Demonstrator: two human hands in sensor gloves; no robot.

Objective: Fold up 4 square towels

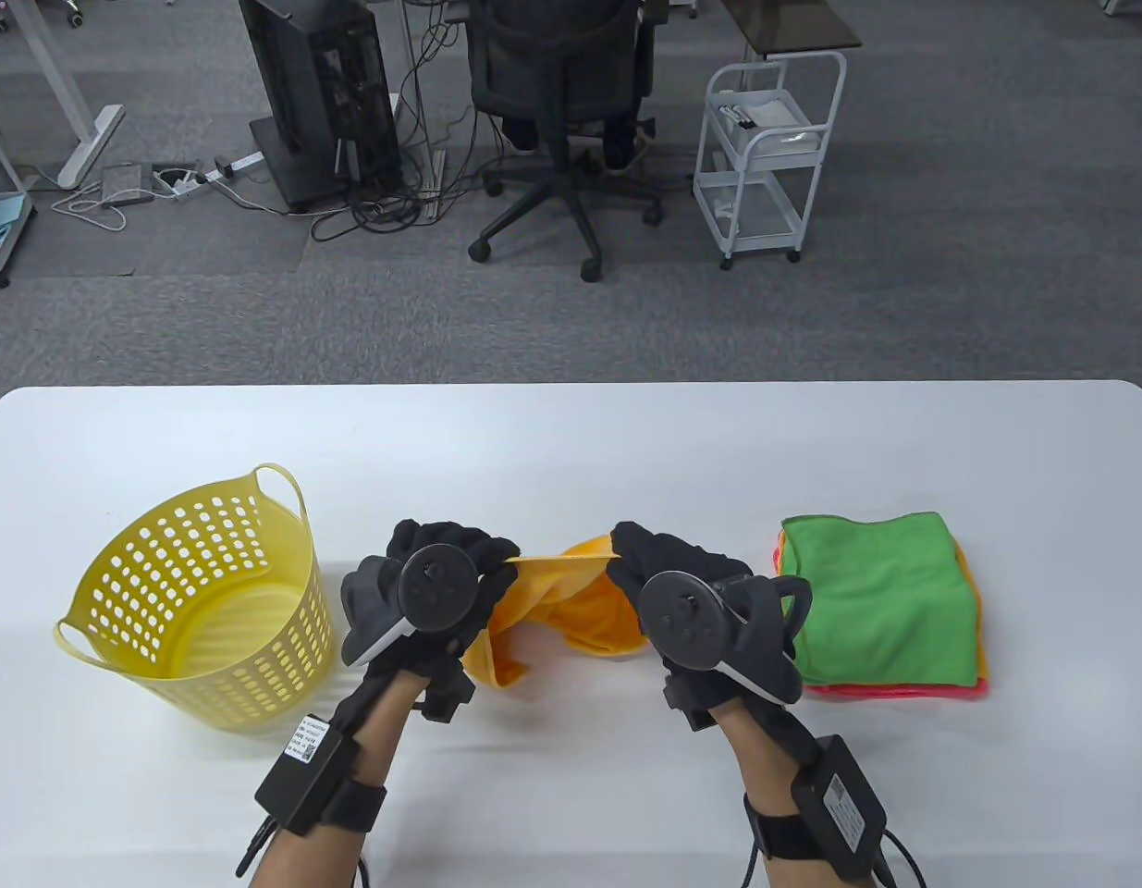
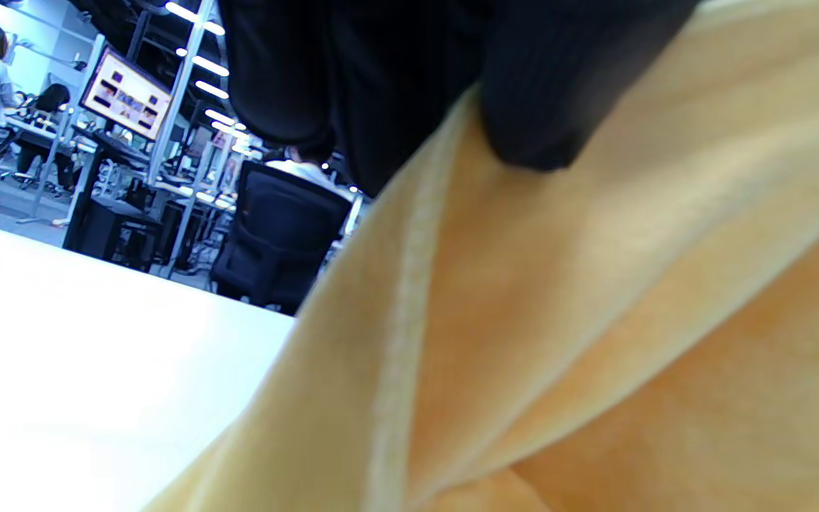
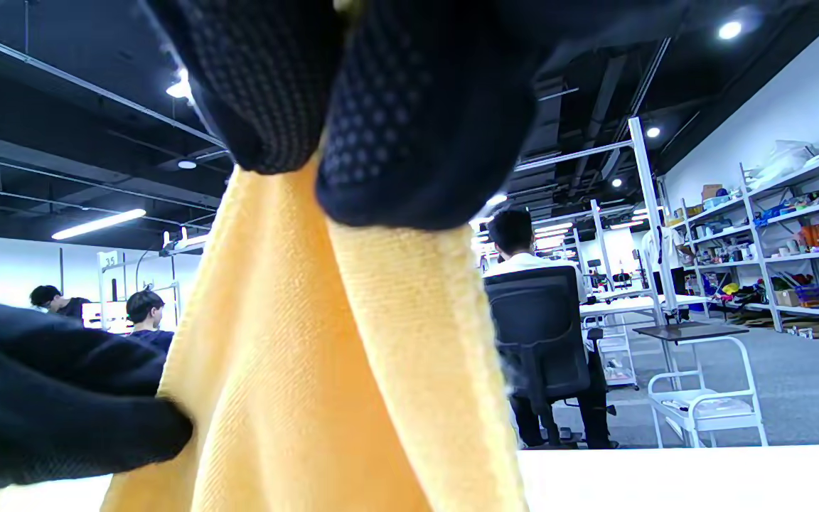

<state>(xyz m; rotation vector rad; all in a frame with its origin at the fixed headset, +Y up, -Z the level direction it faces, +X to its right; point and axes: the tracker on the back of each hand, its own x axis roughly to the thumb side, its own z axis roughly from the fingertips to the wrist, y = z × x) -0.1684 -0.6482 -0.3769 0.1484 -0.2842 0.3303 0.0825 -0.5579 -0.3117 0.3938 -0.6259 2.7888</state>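
An orange-yellow towel (image 1: pixel 571 601) hangs bunched between my two hands above the white table (image 1: pixel 571 444). My left hand (image 1: pixel 483 560) pinches its top edge at the left, and my right hand (image 1: pixel 626 555) pinches the same edge at the right. The towel's upper edge is stretched between them and the rest droops to the table. In the left wrist view the towel (image 2: pixel 559 341) fills the frame under my fingers (image 2: pixel 523 107). In the right wrist view my fingers (image 3: pixel 409 128) pinch the towel (image 3: pixel 324 370) from above. A stack of folded towels (image 1: pixel 880 601), green on top, lies at the right.
A yellow perforated basket (image 1: pixel 210 601) stands on the table at the left, close to my left hand. Beyond the table's far edge are an office chair (image 1: pixel 561 102), a white cart (image 1: pixel 774 148) and a computer tower (image 1: pixel 321 92) on the floor.
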